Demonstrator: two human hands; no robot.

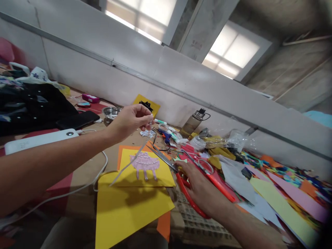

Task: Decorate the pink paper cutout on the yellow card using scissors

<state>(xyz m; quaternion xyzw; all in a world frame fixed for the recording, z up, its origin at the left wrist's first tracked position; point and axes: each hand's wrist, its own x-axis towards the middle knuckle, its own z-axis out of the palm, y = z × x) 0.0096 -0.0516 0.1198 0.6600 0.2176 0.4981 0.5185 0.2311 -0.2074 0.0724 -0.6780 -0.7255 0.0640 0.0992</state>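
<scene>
My left hand [135, 118] is raised over the table with thumb and fingers pinched together. From its fingertips a thin whitish strip [129, 164] hangs down at a slant, with a small clear bit at the top that I cannot make out. My right hand [195, 183] grips red-handled scissors [166, 159], their blades apart and pointing toward the strip. Below lies a yellow card [163, 178] bearing a pink cut-out shape [145, 163] with pearl-like beads. An orange sheet is underneath it, and a larger yellow sheet [124, 214] is in front.
A second pair of red-handled scissors [220, 185] lies to the right, near piled coloured paper [282, 204]. Behind are a blue glue gun [165, 135], a bottle [193, 121] and a metal bowl [111, 111]. A white power bank [41, 140] with its cable is at left.
</scene>
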